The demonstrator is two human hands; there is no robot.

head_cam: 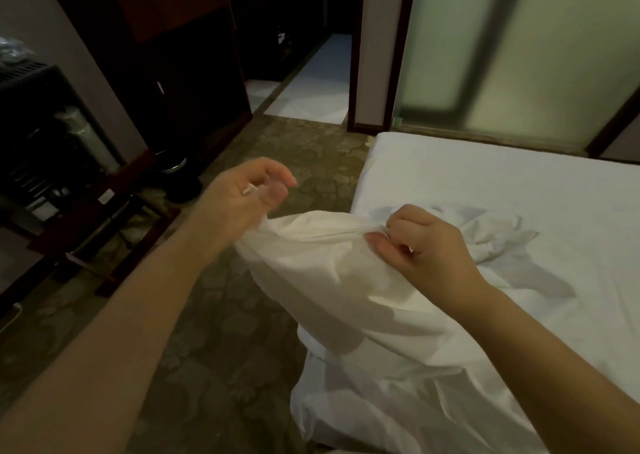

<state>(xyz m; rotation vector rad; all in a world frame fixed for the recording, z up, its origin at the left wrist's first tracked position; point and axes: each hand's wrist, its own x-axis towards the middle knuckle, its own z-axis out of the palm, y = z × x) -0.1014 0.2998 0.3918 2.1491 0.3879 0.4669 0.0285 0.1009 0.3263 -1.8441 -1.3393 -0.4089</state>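
We hold the white sheet [329, 273] bunched over the left edge of the bed [485, 183]. Our right hand [426, 245] pinches a fold; our left hand [242, 194], fingers curled, grips its other end.

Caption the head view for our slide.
The left hand and right hand pinch a white sheet draped on the bed.

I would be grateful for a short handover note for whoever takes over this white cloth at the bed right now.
Left hand: fingers curled, grips one end of the white cloth edge, out over the carpet.
Right hand: pinches the same edge, above the bed side.
Cloth: top edge taut between the hands, the rest draped down the bed's side and crumpled on the mattress.
Done: one edge lifted and stretched.
Left: probably shaking out and spreading or folding the crumpled rest.
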